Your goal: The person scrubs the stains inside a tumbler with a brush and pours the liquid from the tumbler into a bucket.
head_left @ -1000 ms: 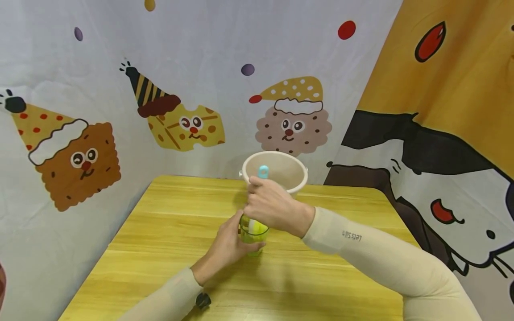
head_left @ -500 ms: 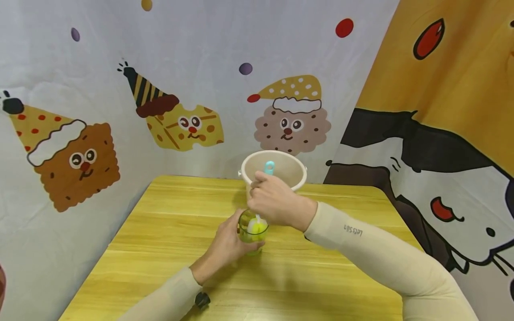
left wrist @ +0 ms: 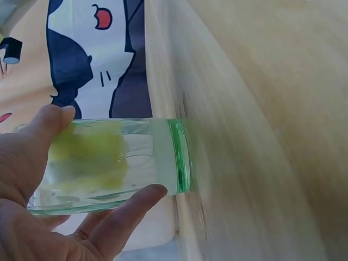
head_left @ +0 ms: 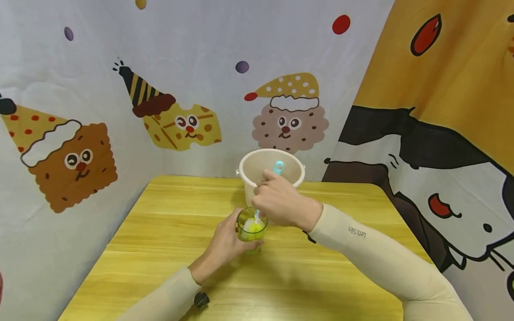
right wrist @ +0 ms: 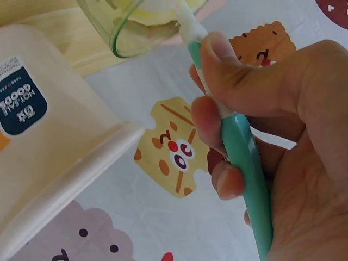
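Observation:
My left hand (head_left: pixel 221 247) grips a clear greenish drinking glass (left wrist: pixel 144 147), its fingers and thumb round the sides. In the left wrist view the base of the glass sits right at the tabletop. Inside it is the yellow and white head (head_left: pixel 254 226) of a cup brush, pressed down within the walls. My right hand (head_left: pixel 283 203) holds the brush's teal and white handle (right wrist: pixel 247 174), fingers curled round it and thumb along its upper part. The handle slants up and away to the right, its looped end (head_left: pixel 279 167) showing above the knuckles.
A cream bucket (head_left: pixel 250 176) stands at the back of the wooden table (head_left: pixel 180 214), just behind the glass and right hand. Close behind the table's far edge hangs a cartoon-printed cloth (head_left: pixel 192 49).
My right hand has shifted a little to the right, and the brush handle leans further that way. More of the brush head shows in the glass. My left hand keeps its grip.

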A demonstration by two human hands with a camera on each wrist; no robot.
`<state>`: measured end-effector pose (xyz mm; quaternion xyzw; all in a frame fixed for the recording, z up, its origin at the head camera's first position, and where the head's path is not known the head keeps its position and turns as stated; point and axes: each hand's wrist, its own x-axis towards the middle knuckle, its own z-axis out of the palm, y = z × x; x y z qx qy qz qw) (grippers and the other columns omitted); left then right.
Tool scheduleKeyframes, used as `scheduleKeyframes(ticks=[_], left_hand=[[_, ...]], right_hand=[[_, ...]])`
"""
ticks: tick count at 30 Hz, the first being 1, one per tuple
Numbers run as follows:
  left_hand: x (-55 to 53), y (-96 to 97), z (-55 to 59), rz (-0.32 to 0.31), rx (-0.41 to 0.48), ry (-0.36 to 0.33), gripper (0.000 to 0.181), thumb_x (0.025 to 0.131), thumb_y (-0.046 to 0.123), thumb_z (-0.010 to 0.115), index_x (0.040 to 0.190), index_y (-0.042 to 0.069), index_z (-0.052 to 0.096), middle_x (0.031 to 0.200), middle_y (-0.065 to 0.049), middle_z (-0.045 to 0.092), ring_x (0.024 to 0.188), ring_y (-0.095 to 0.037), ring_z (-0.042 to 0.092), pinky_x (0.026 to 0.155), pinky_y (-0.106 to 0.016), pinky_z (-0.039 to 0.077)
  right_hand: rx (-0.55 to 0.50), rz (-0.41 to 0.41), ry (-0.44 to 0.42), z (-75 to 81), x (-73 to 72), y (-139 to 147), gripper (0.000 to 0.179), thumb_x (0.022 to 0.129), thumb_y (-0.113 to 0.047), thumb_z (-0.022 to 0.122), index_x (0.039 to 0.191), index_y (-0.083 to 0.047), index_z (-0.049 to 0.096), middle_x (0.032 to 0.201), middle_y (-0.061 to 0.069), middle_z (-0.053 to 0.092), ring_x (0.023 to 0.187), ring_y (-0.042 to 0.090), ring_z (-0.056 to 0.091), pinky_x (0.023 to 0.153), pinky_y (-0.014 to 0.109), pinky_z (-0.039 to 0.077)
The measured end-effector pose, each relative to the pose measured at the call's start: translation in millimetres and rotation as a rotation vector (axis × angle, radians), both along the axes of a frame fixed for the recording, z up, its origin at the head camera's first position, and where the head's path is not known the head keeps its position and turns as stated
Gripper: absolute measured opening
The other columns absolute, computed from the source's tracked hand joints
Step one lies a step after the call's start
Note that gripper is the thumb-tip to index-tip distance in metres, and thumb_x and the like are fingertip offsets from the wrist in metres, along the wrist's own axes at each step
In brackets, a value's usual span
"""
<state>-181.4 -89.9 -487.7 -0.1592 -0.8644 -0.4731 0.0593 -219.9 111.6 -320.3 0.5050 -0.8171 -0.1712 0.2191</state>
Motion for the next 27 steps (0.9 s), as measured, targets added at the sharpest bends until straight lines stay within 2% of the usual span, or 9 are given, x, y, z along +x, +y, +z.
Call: scheduleKeyframes(ticks=[7,11,18,23,27], left_hand=[[-0.6,0.4,-0.3,-0.008,0.013,0.007,0.086,0.084,0.031,0.109,0.154,0.022,0.059,0.141,0.002,0.079,0.127,-0.017,0.077,0.105,-0.040,0.070],[-0.1,0.7,-0.5,-0.008,0.028,-0.006,0.087,0.084,0.029,0.109,0.155,0.022,0.059,0.142,0.001,0.078,0.129,-0.018,0.077,0.106,-0.041,0.070],[1.3,1.0,-0.6,-0.002,0.004,0.014,0.088,0.084,0.031,0.109,0.155,0.018,0.059,0.138,-0.003,0.079,0.126,-0.023,0.078,0.104,-0.044,0.072],[1.8,0.8,1.8,0.001,0.000,-0.019,0.090,0.084,0.030,0.109,0.157,0.020,0.058,0.140,0.002,0.079,0.127,-0.019,0.077,0.107,-0.043,0.070],[2.0,1.0,3.1,-0.001,-0.005,-0.017,0.089,0.084,0.028,0.109,0.156,0.020,0.058,0.140,0.002,0.078,0.127,-0.017,0.076,0.106,-0.041,0.070]], right_hand=[[-0.081,-0.009,0.013,-5.8,4.0,2,0.028,0.076,-0.032,0.104,0.079,-0.026,0.077,0.074,-0.007,0.071,0.080,0.020,0.065,0.093,0.039,0.043],[-0.092,-0.014,0.055,-8.6,6.6,2,0.025,0.077,-0.032,0.102,0.086,-0.027,0.079,0.076,-0.006,0.074,0.081,0.020,0.068,0.092,0.039,0.043],[-0.107,0.008,0.114,-10.6,8.9,0,0.024,0.079,-0.033,0.100,0.098,-0.033,0.086,0.081,-0.003,0.080,0.085,0.020,0.071,0.091,0.038,0.042],[-0.106,0.018,0.150,-11.9,8.7,-3,0.020,0.081,-0.033,0.098,0.098,-0.032,0.087,0.085,-0.002,0.083,0.089,0.020,0.073,0.094,0.038,0.043],[-0.104,0.015,0.163,-12.4,8.2,-4,0.019,0.081,-0.028,0.097,0.098,-0.031,0.088,0.087,-0.001,0.084,0.091,0.020,0.072,0.094,0.037,0.043]])
